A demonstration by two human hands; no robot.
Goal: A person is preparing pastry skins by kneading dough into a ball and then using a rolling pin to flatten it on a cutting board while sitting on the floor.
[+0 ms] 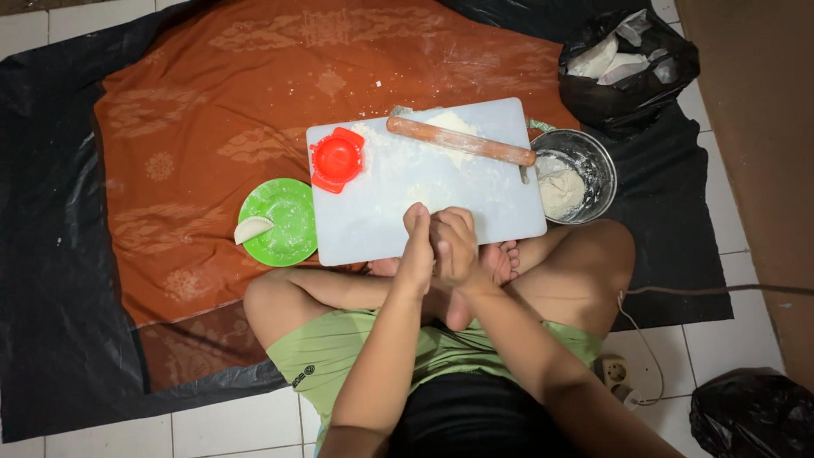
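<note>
On the cloth's left part a green plate (284, 222) carries one folded dumpling (252, 227). A red dumpling press (337, 159) sits at the white board's (475, 208) left corner. At its near edge, left hand (416, 252) and right hand (455, 246) press together; whether their grip holds anything I cannot tell. A rolling pin (460, 141) lies along the far edge, a metal bowl (593, 157) just beside the right edge.

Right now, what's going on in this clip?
A person sits cross-legged on the floor with the left hand and right hand pressed together over the near edge of a floured white cutting board; whatever is between the palms is hidden. On the board lie a wooden rolling pin and a red dumpling press. A green plate to the left holds one folded dumpling, and a metal bowl with dough sits at right.
</note>
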